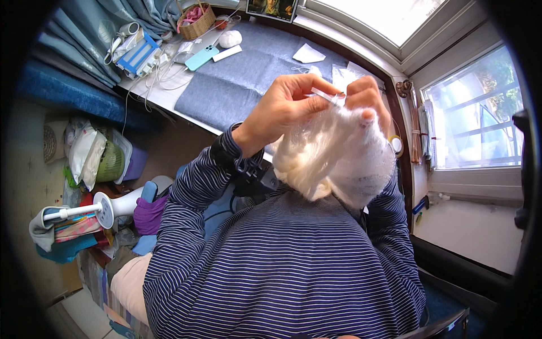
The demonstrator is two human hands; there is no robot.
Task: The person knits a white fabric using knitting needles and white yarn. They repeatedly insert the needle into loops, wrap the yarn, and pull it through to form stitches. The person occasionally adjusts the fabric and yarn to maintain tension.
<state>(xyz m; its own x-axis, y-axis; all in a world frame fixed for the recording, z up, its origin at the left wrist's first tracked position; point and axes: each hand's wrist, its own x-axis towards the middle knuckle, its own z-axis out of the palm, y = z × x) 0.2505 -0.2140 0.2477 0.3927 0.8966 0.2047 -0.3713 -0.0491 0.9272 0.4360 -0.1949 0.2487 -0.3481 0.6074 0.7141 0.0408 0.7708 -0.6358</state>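
Both my hands are raised before my chest, holding a fluffy white knitted or mesh fabric that hangs below them. My left hand pinches a narrow white strip or tag between thumb and fingers at the fabric's top edge. My right hand grips the same edge from the other side, with one fingertip against the fuzzy material; part of this hand is hidden behind it. The two hands nearly meet at the strip. Cream-coloured fluffy material shows at the fabric's left side.
Beyond my hands lies a blue-grey cloth on a table, with a teal phone, a white yarn ball and a wicker basket. Cables trail at the table's left. A window stands at right, a white fan-like appliance at left.
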